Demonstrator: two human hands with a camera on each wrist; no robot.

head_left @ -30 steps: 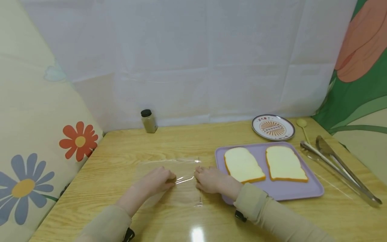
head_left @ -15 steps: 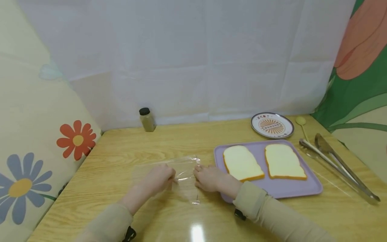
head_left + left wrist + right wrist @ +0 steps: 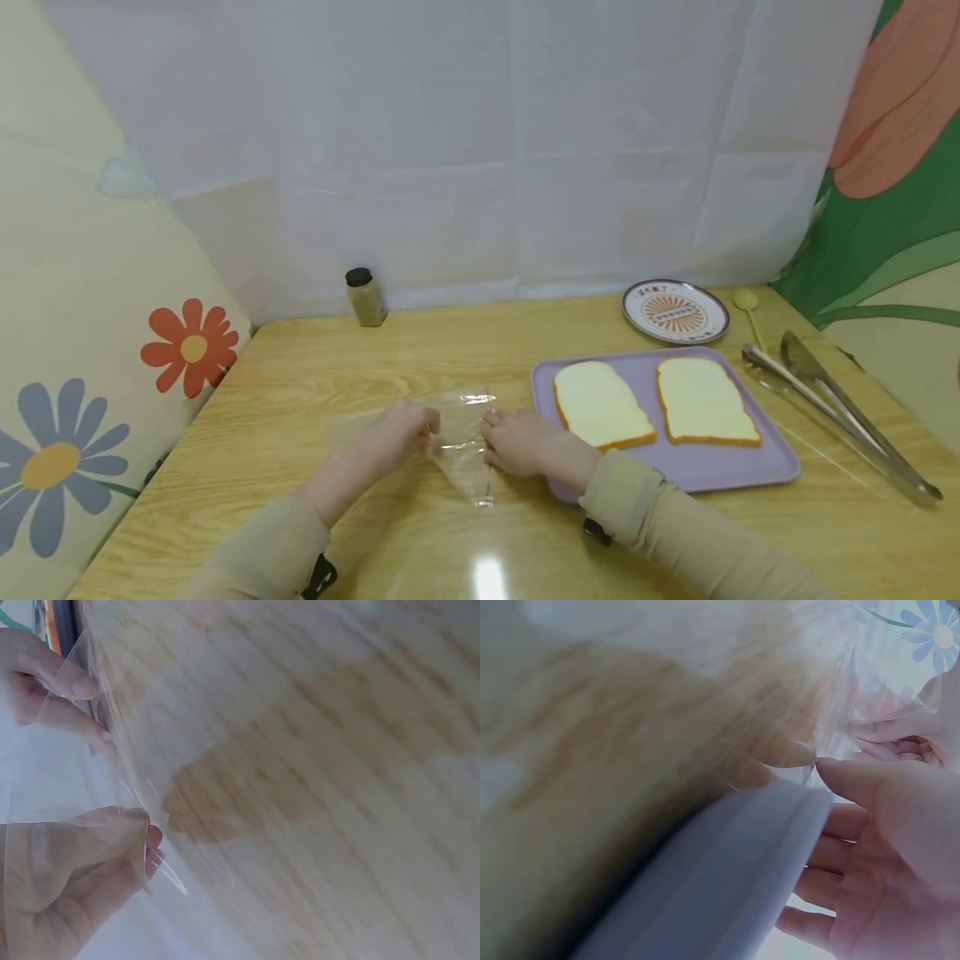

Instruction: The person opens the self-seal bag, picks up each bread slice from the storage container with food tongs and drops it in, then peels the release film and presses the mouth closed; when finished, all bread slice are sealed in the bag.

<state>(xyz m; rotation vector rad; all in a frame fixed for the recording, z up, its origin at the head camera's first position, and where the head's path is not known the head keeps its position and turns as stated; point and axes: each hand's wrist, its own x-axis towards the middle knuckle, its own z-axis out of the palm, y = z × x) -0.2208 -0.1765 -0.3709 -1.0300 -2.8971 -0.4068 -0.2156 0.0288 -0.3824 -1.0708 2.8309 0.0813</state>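
Observation:
A clear plastic bag (image 3: 457, 437) lies over the wooden table, its right edge marked by shiny creases. My left hand (image 3: 401, 435) pinches the film between thumb and fingers and holds it raised; in the left wrist view the film drapes over that hand (image 3: 64, 877). At the bag's right edge, my right hand (image 3: 522, 443) pinches the plastic near the middle of that edge. The right wrist view shows the thumb of the right hand (image 3: 900, 810) against the film, with the other fingers behind the tray's side.
Right of the hands, a purple tray (image 3: 712, 477) bears two bread slices (image 3: 600, 404), its left end under my right forearm. Behind it stand a plate (image 3: 677, 312) and a yellow spoon (image 3: 747, 302). Metal tongs (image 3: 847, 417) lie at far right, a black-capped jar (image 3: 366, 298) at the back.
My left hand has lifted and turned slightly, pulling the film up so it now bunches between the hands. The right hand stays nearly in place at the bag's edge.

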